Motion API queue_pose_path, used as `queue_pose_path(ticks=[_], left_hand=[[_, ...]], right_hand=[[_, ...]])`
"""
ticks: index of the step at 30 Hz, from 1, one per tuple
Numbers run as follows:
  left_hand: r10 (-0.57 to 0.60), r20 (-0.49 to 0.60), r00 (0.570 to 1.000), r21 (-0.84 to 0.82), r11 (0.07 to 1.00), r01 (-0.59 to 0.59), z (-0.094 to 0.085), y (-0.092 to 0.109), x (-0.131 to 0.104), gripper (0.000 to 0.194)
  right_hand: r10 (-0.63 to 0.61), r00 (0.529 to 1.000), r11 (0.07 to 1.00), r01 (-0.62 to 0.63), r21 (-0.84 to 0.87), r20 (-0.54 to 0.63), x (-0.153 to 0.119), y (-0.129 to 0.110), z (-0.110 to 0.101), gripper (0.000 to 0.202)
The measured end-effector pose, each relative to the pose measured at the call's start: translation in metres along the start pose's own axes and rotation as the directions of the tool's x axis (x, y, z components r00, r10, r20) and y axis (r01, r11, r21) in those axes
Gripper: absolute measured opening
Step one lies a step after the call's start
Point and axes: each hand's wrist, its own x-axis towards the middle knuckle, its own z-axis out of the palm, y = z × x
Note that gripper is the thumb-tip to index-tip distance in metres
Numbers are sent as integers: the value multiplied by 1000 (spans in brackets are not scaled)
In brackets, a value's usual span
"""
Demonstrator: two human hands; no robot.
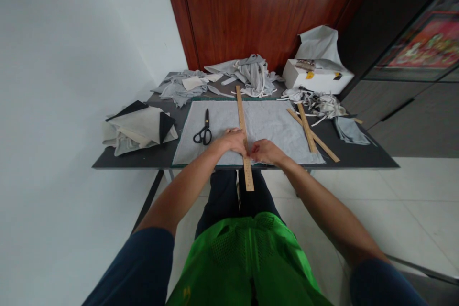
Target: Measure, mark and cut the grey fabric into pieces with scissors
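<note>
A dark surface (158,158) stands before a reddish-brown wooden door (247,9), with a pale wall (89,57) on the left and a grey cabinet (412,124) on the right. Across the middle of a spread grey cloth (276,126) lies a wooden ruler (241,115), pointing away from the person, its near end jutting past the front edge of the surface. The left hand (234,141) rests on the ruler, thumb and fingers spread over the wood rather than closed around it. The right hand (265,151) is bent in at the ruler's right edge, low over the cloth; whether its fingers pinch anything cannot be told.

Black scissors (206,129) lie on the cloth left of the ruler. On its right side, a shorter wooden strip (304,119) crosses a longer wooden strip (327,147), which runs off the cloth onto the surface. A green layer (215,99) shows beneath the cloth's far edge.

Farther out, folded fabric with black pieces (141,126) sits at the left, grey scraps (256,75) are heaped along the back, and tangled strips (324,104) lie at the right, just in front of a white box (315,79).
</note>
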Motion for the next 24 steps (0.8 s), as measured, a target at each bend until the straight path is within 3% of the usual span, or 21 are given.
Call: queue_pose_path(ticks=[9, 16, 24], left_hand=[[-10, -11, 1000, 1, 1000, 10, 1, 1, 0, 102], [-6, 1, 1000, -10, 1000, 6, 1, -2, 1, 99], [16, -14, 1000, 1, 1000, -16, -1, 0, -2, 91]], right_hand=[[-33, 980, 990, 6, 138, 199, -10, 8, -3, 3], [49, 997, 986, -57, 156, 59, 7, 6, -9, 4], [14, 993, 998, -21, 60, 113, -6, 1, 0, 4]])
